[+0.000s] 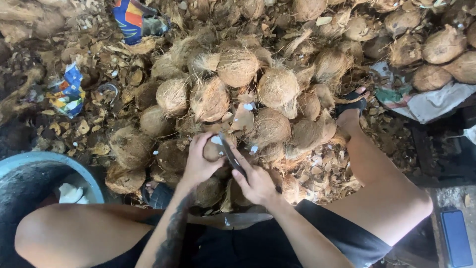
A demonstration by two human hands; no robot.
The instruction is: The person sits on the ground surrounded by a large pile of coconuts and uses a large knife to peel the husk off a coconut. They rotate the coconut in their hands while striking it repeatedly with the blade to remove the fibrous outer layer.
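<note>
From where I watch, the heap of husked coconuts (pixel 258 94) fills most of the view, brown and fibrous, running off the top and right edges, so there is almost no open ground ahead of the hands; husk scraps and white chips cover what floor shows. At lower left a blue-rimmed tub (pixel 34 161) is cut off by the frame, with white pieces inside it. The person's bare knees spread to either side, leaving only a narrow working pocket between them. At far right a pale cloth (pixel 436 101) lies under more coconuts, and a dark flat phone (pixel 456 238) sits in the bottom right corner, partly cut off. In the pocket, the left hand (pixel 198 161) is wrapped around a small coconut (pixel 214 149), brown-shelled with a patch of white showing at its top, held just above the lap. The right hand (pixel 258 181) is closed on the handle of a dark knife (pixel 230 154), its blade laid against the coconut. I cannot make out the blade's edge, and the coconut's underside is hidden by the fingers.
</note>
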